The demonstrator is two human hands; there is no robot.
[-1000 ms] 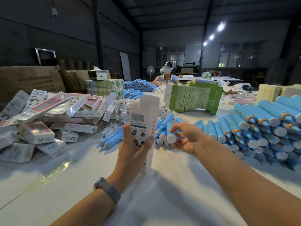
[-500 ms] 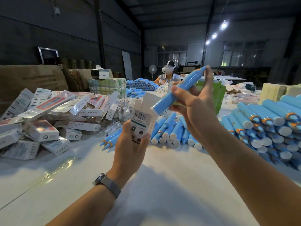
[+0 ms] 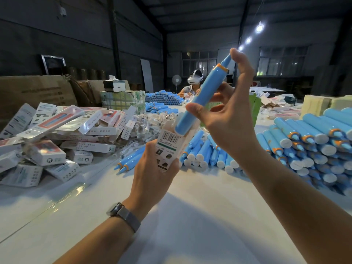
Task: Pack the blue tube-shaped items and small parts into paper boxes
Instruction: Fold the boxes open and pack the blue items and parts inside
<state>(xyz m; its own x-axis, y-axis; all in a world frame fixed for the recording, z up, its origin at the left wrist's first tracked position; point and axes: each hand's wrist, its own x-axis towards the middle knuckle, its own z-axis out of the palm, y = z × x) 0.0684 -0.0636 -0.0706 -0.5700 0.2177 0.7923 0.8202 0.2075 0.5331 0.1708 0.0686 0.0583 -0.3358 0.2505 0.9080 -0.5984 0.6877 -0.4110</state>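
Note:
My left hand (image 3: 152, 168) grips a white paper box (image 3: 169, 141) with a barcode, its top flap open and tilted up to the right. My right hand (image 3: 226, 119) pinches a blue tube-shaped item (image 3: 202, 98) with an orange ring near its tip, thumb on one side and a fingertip on the narrow top end. The tube's lower end sits in the box's open mouth. Loose blue tubes (image 3: 205, 149) lie on the table behind my hands, and a bag of small clear parts (image 3: 144, 122) rests beyond the box.
A heap of packed white boxes (image 3: 57, 134) fills the left of the white table (image 3: 190, 216). A tall stack of blue tubes (image 3: 314, 141) stands on the right. Another person (image 3: 193, 82) wearing a headset sits at the far end. Cardboard cartons (image 3: 34, 92) line the left wall.
My right hand picked a blue tube from the table pile, raised it and turned it steeper. Its lower end has gone down into the open box that my left hand holds.

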